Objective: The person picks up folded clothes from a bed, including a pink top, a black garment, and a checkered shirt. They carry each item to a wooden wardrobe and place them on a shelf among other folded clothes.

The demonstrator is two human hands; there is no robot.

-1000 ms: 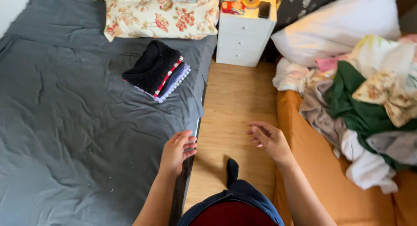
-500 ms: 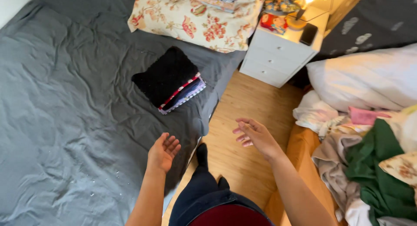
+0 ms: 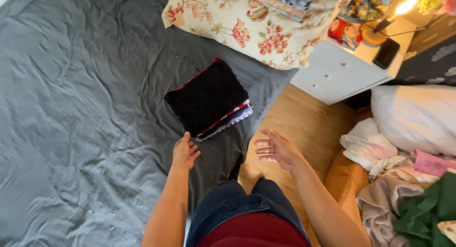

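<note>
Reaching stage, by the look of it: one left hand (image 3: 184, 152), grip open and empty, just short of one stack of folded clothes (image 3: 209, 99) at its 12 o'clock on the grey bed (image 3: 71, 109). One right hand (image 3: 275, 149), fingers spread, holding nothing, over the wooden floor (image 3: 304, 128). One heap of unfolded laundry (image 3: 408, 199) at 3 o'clock. Likely needs closing the last gap.

Black folded clothes (image 3: 206, 96), grey sheet (image 3: 71, 109), floral pillow (image 3: 247, 24).
</note>
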